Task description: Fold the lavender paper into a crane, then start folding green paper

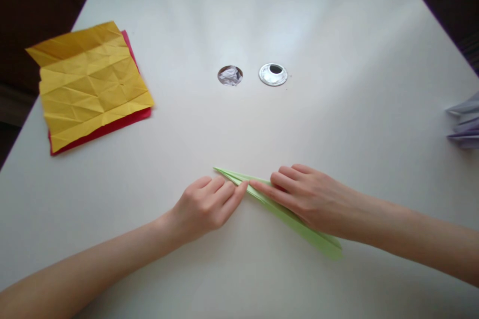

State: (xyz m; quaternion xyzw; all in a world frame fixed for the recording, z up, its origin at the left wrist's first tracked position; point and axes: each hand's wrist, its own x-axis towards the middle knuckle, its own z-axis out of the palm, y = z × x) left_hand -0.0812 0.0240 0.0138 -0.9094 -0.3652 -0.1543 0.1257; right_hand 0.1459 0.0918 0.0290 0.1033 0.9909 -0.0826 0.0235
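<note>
A light green folded sheet of paper point(299, 224) lies slantwise on the white table, narrow and pointed at its far left end. My left hand point(209, 202) is closed at the paper's near left edge, its index fingertip pressing on the folded layers. From the right, my right hand point(307, 194) rests across the paper with its index finger stretched along the fold and its other fingers curled. The two index fingertips almost meet on the paper. Part of the sheet is hidden under my right hand.
Creased yellow paper point(93, 79) lies on red paper point(112, 129) at the left. Two round holes pierce the white table point(179, 124): one holds crumpled paper point(230, 76), the other a metal ring point(273, 81). Folded purple-grey paper point(466, 122) sits at the right edge.
</note>
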